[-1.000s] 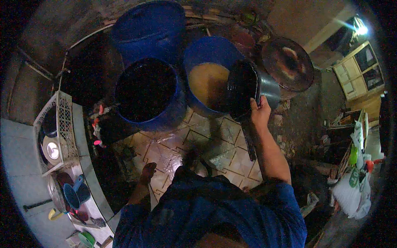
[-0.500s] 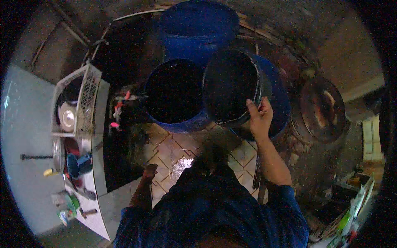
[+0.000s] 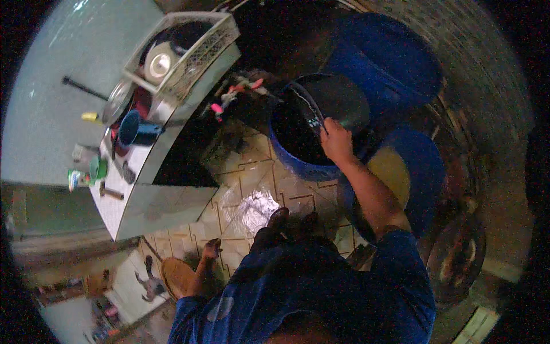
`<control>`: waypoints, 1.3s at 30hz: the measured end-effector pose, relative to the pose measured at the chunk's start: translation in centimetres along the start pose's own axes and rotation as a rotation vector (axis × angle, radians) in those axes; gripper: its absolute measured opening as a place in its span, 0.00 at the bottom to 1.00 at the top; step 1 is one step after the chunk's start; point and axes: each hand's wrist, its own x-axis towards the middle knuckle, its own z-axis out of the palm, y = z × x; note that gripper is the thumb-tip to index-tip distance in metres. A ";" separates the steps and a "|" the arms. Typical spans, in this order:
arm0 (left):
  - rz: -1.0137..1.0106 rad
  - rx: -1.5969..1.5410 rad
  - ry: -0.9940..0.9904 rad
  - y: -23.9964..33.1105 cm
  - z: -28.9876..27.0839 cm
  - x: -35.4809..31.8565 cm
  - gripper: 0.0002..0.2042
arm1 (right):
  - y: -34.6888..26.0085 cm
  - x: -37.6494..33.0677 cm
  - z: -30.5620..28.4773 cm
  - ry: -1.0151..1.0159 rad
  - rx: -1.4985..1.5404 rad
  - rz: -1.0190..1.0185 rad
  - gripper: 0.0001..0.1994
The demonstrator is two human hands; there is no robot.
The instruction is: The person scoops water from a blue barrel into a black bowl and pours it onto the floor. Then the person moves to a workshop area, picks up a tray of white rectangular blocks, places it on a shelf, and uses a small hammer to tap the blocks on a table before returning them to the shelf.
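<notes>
Over blue barrel (image 3: pixel 298 155): right hand (image 3: pixel 337 142) closed around rim of dark pot (image 3: pixel 335 103), tilted.

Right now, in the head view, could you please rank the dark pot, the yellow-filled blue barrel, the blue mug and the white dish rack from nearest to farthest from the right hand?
1. Dark pot: gripped at its rim by the right hand.
2. Yellow-filled blue barrel: just to the right.
3. Blue mug: far left, on the counter.
4. White dish rack: upper left; too close to the mug to call.
</notes>
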 end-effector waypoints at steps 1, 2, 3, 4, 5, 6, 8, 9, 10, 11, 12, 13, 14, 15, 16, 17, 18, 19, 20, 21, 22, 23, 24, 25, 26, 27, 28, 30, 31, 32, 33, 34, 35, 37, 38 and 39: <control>0.026 -0.088 -0.038 -2.5 -0.6 -0.3 0.20 | 0.3 0.2 1.4 -0.088 -0.067 0.021 0.07; -0.018 -0.150 -0.020 -4.8 -1.3 -0.7 0.19 | 0.5 0.1 2.6 -0.103 -0.068 0.022 0.09; -0.079 -0.282 -0.046 -6.7 -1.9 -1.2 0.19 | 0.8 -0.1 3.7 -0.103 -0.043 -0.005 0.09; -0.095 -0.471 -0.130 -8.5 -2.3 -1.8 0.18 | 1.1 -0.2 4.9 -0.130 -0.033 0.001 0.10; -0.077 -0.601 -0.290 -9.9 -2.8 -2.5 0.17 | 1.3 -0.4 6.0 -0.156 -0.024 0.010 0.10; -0.140 -0.252 -0.040 -11.6 -2.1 -3.3 0.18 | 1.6 -0.5 7.8 -0.164 0.009 0.072 0.11; -0.176 0.214 0.176 -13.4 -2.1 -4.1 0.19 | 1.9 -1.1 10.8 -0.119 0.035 0.115 0.11; -0.125 0.328 0.115 -14.0 -2.2 -4.1 0.20 | 2.3 -1.1 11.9 -0.113 0.049 0.190 0.11; -0.072 0.443 0.050 -14.2 -2.2 -3.8 0.21 | 3.0 -0.5 12.4 -0.048 0.166 0.202 0.10; -0.014 0.558 -0.015 -14.2 -2.7 -3.3 0.23 | 3.6 0.2 12.5 -0.011 0.279 0.271 0.10; -0.081 0.354 0.061 -14.1 -2.9 -2.6 0.22 | 4.2 0.8 12.4 0.006 0.388 0.428 0.10; -0.150 0.153 0.135 -13.8 -2.9 -1.6 0.22 | 4.8 1.5 11.7 0.018 0.502 0.443 0.09; -0.217 -0.048 0.206 -13.3 -3.1 -0.6 0.22 | 5.4 2.3 10.3 0.016 0.612 0.544 0.09; -0.230 -0.121 0.109 -12.4 -4.1 0.3 0.22 | 5.7 2.9 8.9 0.016 0.724 0.644 0.08; -0.244 -0.194 0.012 -11.1 -5.7 1.1 0.21 | 5.5 3.4 7.5 0.067 0.878 0.722 0.09; -0.261 -0.190 0.023 -9.9 -6.3 1.8 0.22 | 5.2 3.8 6.0 0.123 1.033 0.799 0.09; -0.120 -0.212 -0.036 -8.5 -7.0 2.4 0.22 | 4.7 4.1 4.7 0.165 1.211 0.831 0.10; 0.021 -0.159 0.014 -7.1 -6.9 3.2 0.22 | 4.2 4.2 3.6 0.232 1.209 0.915 0.11; 0.164 -0.106 0.062 -5.6 -6.7 3.9 0.23 | 3.9 4.2 2.3 0.286 1.230 0.956 0.12; 0.309 -0.053 0.108 -4.2 -6.5 4.2 0.23 | 3.6 4.2 1.0 0.343 1.251 0.997 0.14; 0.266 0.086 0.114 -2.3 -7.1 4.6 0.24 | 3.3 3.9 -0.3 0.389 1.333 1.010 0.14; 0.160 0.056 0.091 -0.4 -7.4 5.1 0.25 | 2.9 3.4 -1.2 0.380 1.346 0.967 0.14; 0.100 0.102 0.084 1.2 -7.7 5.3 0.26 | 2.5 2.5 -2.7 0.410 1.320 0.972 0.15; 0.095 0.120 0.081 2.5 -7.8 5.5 0.27 | 2.1 1.6 -4.2 0.468 1.254 1.014 0.15; 0.104 0.123 0.072 3.6 -7.7 5.6 0.28 | 1.3 0.5 -5.4 0.527 1.245 1.018 0.18; 0.100 0.127 0.039 4.6 -7.6 6.0 0.29 | 0.7 -0.5 -6.9 0.547 1.275 0.999 0.18; 0.091 0.141 0.019 5.4 -7.6 6.3 0.29 | -0.1 -1.7 -8.3 0.574 1.286 0.988 0.19; 0.085 0.179 -0.030 6.5 -7.5 6.9 0.29 | -1.8 -4.5 -10.7 0.618 1.328 0.965 0.17; 0.086 0.197 -0.058 6.8 -7.3 7.3 0.29 | -2.6 -6.0 -11.7 0.608 1.317 0.920 0.17; 0.066 0.216 -0.077 7.0 -7.1 7.7 0.29 | -3.4 -7.8 -12.9 0.619 1.316 0.885 0.16; 0.102 0.215 -0.115 7.1 -6.9 8.2 0.28 | -4.4 -9.7 -14.0 0.643 1.346 0.847 0.16; 0.115 0.214 -0.142 7.0 -6.7 8.6 0.28 | -5.2 -11.7 -15.2 0.660 1.290 0.885 0.16; 0.085 0.223 -0.144 7.0 -6.6 9.1 0.27 | -6.1 -13.8 -16.3 0.690 1.268 0.918 0.15; 0.090 0.312 -0.219 7.2 -6.1 10.5 0.25 | -7.9 -18.4 -18.2 0.742 1.253 0.950 0.14; 0.070 0.360 -0.240 7.3 -5.9 11.1 0.25 | -8.8 -21.0 -18.9 0.758 1.260 0.954 0.14; 0.050 0.302 -0.300 7.3 -5.8 11.5 0.23 | -9.6 -23.7 -19.6 0.751 1.294 0.916 0.14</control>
